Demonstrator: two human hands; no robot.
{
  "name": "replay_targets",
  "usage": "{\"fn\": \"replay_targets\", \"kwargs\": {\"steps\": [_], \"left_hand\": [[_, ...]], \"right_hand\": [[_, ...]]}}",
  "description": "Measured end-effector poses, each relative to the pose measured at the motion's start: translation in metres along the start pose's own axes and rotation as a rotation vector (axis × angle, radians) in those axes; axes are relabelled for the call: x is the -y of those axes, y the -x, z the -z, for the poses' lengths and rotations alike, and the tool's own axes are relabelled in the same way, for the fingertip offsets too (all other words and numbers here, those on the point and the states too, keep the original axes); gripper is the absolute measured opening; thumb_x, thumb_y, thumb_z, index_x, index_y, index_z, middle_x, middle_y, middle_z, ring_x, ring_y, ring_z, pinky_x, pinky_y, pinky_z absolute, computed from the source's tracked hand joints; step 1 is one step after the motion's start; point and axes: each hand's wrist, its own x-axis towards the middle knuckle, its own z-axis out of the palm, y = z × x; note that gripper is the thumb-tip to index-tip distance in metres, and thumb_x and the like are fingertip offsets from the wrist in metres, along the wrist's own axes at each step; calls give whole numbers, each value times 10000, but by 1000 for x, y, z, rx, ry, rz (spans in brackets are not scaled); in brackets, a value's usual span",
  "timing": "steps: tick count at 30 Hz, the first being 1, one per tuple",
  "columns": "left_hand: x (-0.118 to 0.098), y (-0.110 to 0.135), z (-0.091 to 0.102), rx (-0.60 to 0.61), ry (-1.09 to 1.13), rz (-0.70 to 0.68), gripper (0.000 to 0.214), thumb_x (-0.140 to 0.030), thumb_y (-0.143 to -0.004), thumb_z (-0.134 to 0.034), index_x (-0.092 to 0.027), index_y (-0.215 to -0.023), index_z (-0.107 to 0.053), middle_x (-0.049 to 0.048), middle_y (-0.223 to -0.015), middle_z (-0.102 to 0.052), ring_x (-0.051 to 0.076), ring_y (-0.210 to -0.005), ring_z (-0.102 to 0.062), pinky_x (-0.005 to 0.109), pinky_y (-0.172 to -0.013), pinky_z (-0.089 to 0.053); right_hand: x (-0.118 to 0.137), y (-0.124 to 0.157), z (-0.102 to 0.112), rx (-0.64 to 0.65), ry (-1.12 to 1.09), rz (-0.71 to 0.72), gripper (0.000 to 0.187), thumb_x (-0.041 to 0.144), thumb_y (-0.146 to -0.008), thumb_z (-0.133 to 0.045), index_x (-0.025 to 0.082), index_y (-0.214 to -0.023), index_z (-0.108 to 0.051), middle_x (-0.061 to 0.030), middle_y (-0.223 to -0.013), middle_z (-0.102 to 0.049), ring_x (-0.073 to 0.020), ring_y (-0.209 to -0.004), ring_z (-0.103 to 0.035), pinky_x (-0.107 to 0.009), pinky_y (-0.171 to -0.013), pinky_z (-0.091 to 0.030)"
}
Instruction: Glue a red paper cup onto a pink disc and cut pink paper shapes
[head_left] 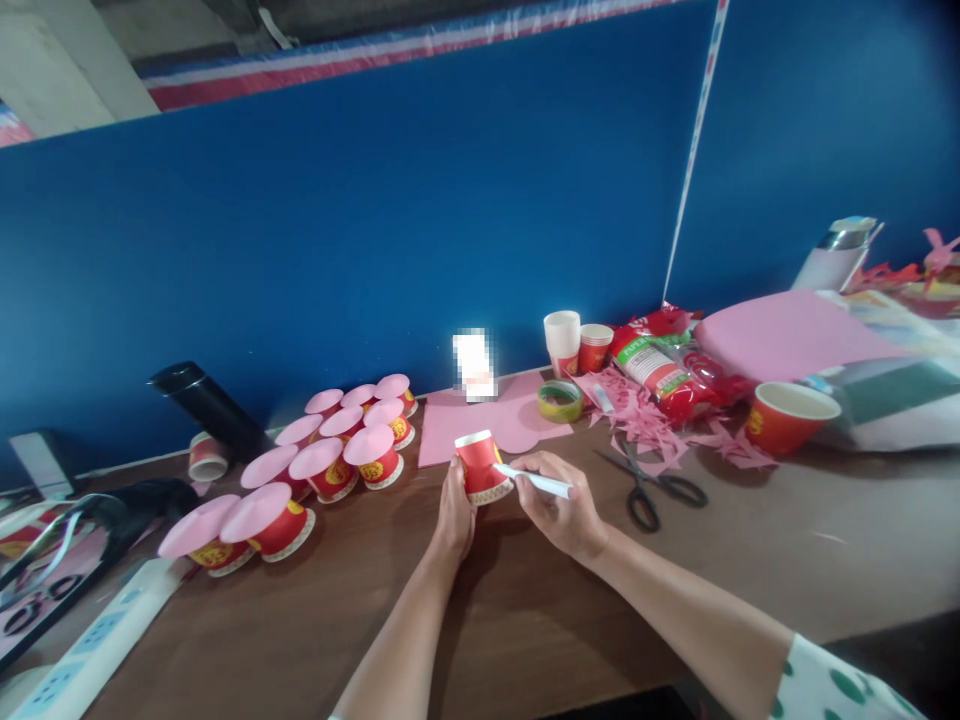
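A red paper cup [480, 463], upside down with a patterned rim at the bottom, is held in my left hand [454, 508] just above the brown table. My right hand [559, 500] grips a white pen [544, 483], whose tip meets the cup's right side. Behind the cup lies a pink paper sheet [442, 430]. To the left, several red cups topped with pink paper discs [319, 458] stand upside down in rows. Black-handled scissors [646, 490] rest open to the right of my right hand.
Pink paper scraps [626, 400], a tape roll [560, 400], stacked paper cups [595, 345] and a red plastic package [664, 370] lie at the back right. A larger red cup [793, 418] stands further right. On the left are a black bottle [202, 400] and a power strip [105, 640].
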Motion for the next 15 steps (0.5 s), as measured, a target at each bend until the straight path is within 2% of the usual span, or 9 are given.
{"fn": "replay_targets", "kwargs": {"steps": [9, 15], "left_hand": [[0, 0, 0, -24, -36, 2, 380, -530, -764, -453, -171, -848, -546, 31, -790, -606, 158, -712, -558, 294, -700, -437], [3, -2, 4, -68, -83, -10, 379, -535, -761, -454, -188, -872, -555, 41, -836, -608, 158, -719, -567, 292, -685, -447]], "right_hand": [[2, 0, 2, -20, -26, -15, 94, 188, -820, -468, 189, -852, -557, -45, -764, -618, -156, -695, -591, -273, -678, -479], [4, -1, 2, 32, 0, 47, 115, 181, -818, -454, 190, -867, -558, -57, -768, -620, -170, -697, -574, -296, -679, -470]]}}
